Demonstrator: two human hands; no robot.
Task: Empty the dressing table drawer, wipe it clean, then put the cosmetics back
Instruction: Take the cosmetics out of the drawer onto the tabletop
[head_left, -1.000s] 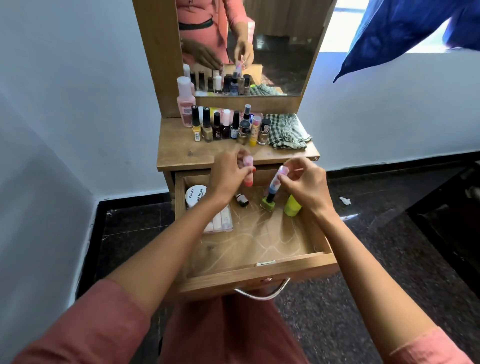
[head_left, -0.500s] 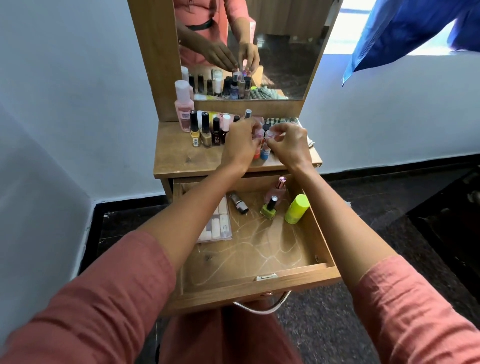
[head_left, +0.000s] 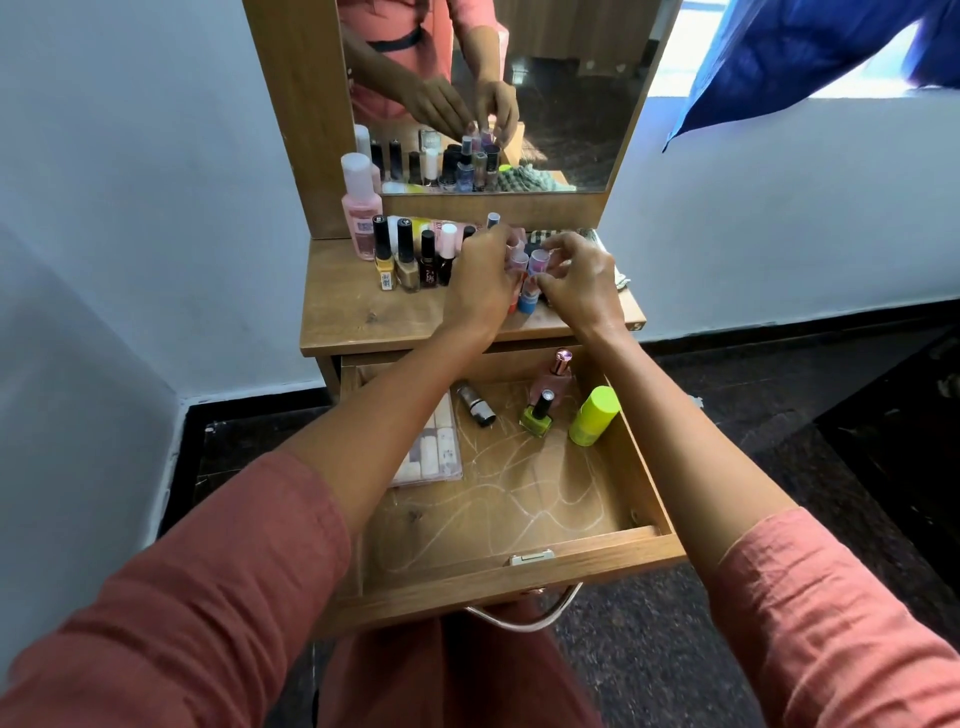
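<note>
Dressing tabletop (head_left: 363, 317) | left hand (head_left: 480, 283) grips red tube (head_left: 518, 261) | right hand (head_left: 582, 286) pinches blue tube (head_left: 528, 303) | labels unreadable

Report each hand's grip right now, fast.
Left hand: curled round a red-bottomed tube.
Right hand: pinching a blue-bottomed tube beside it.

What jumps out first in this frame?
Both hands meet over the tabletop: the left hand grips a red tube and the right hand pinches a blue tube, beside a row of nail polish bottles. Below, the open drawer holds, among others, a lime-green bottle, a green nail polish and a palette.
</note>
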